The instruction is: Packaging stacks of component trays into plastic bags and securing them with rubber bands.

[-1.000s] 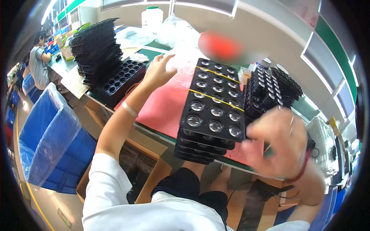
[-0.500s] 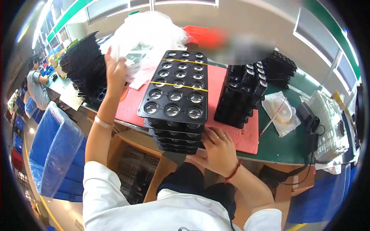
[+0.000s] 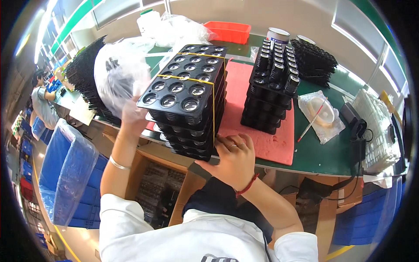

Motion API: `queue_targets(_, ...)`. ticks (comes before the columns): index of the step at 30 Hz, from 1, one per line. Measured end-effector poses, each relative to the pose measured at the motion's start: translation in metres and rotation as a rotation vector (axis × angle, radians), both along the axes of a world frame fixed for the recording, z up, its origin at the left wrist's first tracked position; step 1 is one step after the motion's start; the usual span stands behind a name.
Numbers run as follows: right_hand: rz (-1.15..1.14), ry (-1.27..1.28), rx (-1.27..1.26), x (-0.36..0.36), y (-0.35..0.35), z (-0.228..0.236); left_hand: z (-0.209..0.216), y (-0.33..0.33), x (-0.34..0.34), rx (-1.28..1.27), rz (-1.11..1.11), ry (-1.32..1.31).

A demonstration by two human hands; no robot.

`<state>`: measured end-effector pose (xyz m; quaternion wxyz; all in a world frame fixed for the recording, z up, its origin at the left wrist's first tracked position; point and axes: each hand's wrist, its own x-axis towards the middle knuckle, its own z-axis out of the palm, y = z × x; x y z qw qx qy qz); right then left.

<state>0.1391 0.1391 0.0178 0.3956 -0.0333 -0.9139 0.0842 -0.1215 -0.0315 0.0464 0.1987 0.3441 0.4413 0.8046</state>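
Observation:
A stack of black plastic trays point(image 3: 180, 89), its top tray set with round clear lenses and bound by yellow bands, juts over the table's front edge at an angle. My right hand point(image 3: 232, 158) grips its lower right corner, fingers bent against the side and thumb stretched toward the front. At the stack's left, my left hand point(image 3: 134, 115) is closed on a crumpled clear plastic bag point(image 3: 118, 76). The bag billows up beyond the hand, and both are smeared by motion. Part of the left fingers is hidden by the film.
A pink mat point(image 3: 264, 150) lies on the green table point(image 3: 323, 159). On it stands another tray stack point(image 3: 266, 107) with black cylinders on top. Around are dark tray piles point(image 3: 87, 76), a red bin point(image 3: 229, 31), a white dish point(image 3: 321, 114) and a blue bin point(image 3: 65, 179).
My left hand has drawn the plastic bag from the back toward the stack's left side. The banded stack has turned and shifted slightly left, with my right hand still at its corner.

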Motion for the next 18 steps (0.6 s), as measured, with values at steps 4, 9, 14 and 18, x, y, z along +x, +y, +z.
queue_targets(4, 0.024, 0.037, -0.137, -0.004, 0.001, -0.002, -0.005, 0.004, 0.016, -0.127, 0.322, 0.328)
queue_targets(9, -0.040, -0.006, -0.135, -0.003, -0.002, 0.013, -0.032, -0.014, 0.003, -0.285, 0.249, 0.549)
queue_targets(14, -0.090, -0.120, -0.173, -0.014, 0.007, 0.016, -0.062, -0.030, -0.031, -0.473, 0.065, 0.554)
queue_targets(18, -0.172, -0.130, -0.248, -0.030, 0.009, 0.020, -0.044, -0.013, -0.011, -0.370, 0.307, 0.763)
